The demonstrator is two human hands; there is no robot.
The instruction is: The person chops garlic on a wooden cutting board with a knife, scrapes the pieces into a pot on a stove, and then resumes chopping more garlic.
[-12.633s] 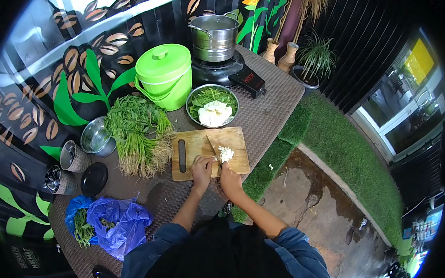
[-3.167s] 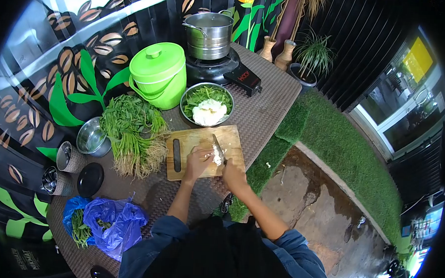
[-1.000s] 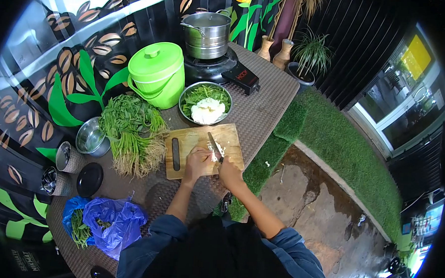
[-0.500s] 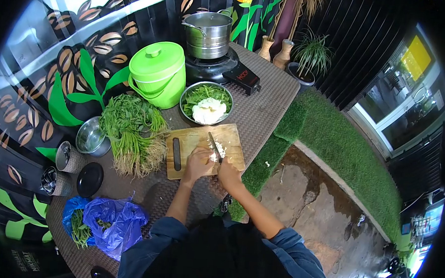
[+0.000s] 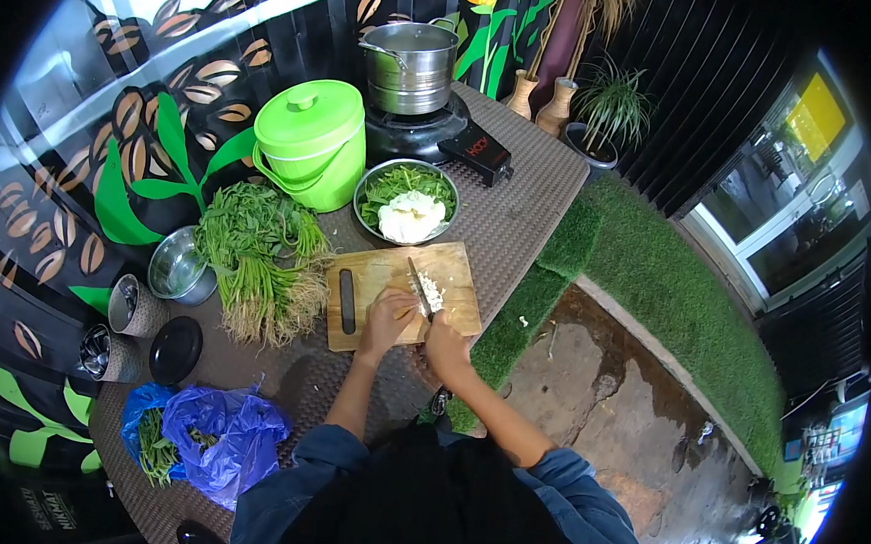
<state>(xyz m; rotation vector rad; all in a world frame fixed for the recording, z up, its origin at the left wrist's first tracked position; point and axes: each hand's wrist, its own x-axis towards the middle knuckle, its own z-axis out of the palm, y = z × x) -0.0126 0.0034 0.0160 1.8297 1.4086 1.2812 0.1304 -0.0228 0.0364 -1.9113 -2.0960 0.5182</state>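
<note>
My right hand (image 5: 445, 346) is wrapped round the handle of a kitchen knife (image 5: 418, 284), whose blade points away from me over the wooden cutting board (image 5: 387, 265). Close on the blade's left side, the bent fingers of my left hand (image 5: 387, 320) press together on a small white vegetable piece, mostly hidden beneath them. Finely chopped white bits (image 5: 434, 291) lie in a small heap along the right side of the blade. Just beyond the board stands a metal bowl (image 5: 359, 217) of cut green leaves (image 5: 400, 184) with a white mass (image 5: 411, 217) on top.
Left of the board lies a big bunch of rooted greens (image 5: 261, 255). Behind are a lidded green bucket (image 5: 309, 155) and a steel pot (image 5: 410, 76) on a black stove (image 5: 403, 134). A small metal bowl (image 5: 181, 269), black lid (image 5: 175, 350) and blue plastic bag (image 5: 234, 438) are left.
The fingers of my left hand have shifted slightly beside the blade. The knife is almost where it was, with the chopped bits still at its right.
</note>
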